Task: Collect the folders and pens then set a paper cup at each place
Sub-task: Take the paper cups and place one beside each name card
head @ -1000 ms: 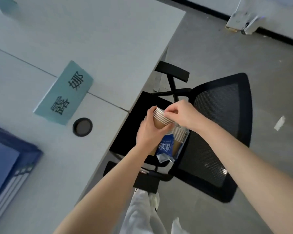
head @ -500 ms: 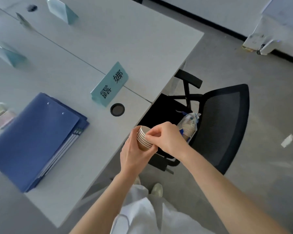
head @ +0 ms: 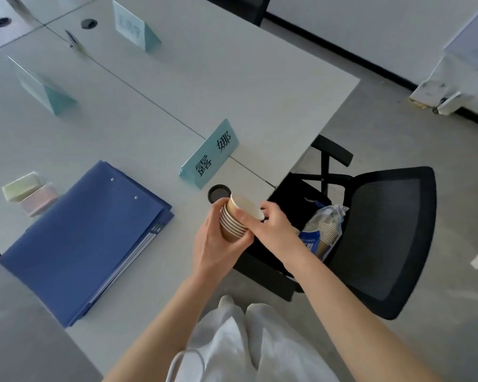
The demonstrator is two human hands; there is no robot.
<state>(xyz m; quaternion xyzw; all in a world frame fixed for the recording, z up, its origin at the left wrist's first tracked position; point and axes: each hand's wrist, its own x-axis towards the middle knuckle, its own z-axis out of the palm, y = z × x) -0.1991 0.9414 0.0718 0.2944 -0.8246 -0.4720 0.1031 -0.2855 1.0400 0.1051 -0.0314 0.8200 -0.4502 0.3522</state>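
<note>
With the left hand gripping the nested paper cups and the right hand pinching the top cup, tight nesting may lift two cups together.

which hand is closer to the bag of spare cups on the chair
Right. The right hand pinches the top cup beside the bag of cups on the chair seat; the left hand, gripping the cup stack, sits farther off, on the table side.
</note>
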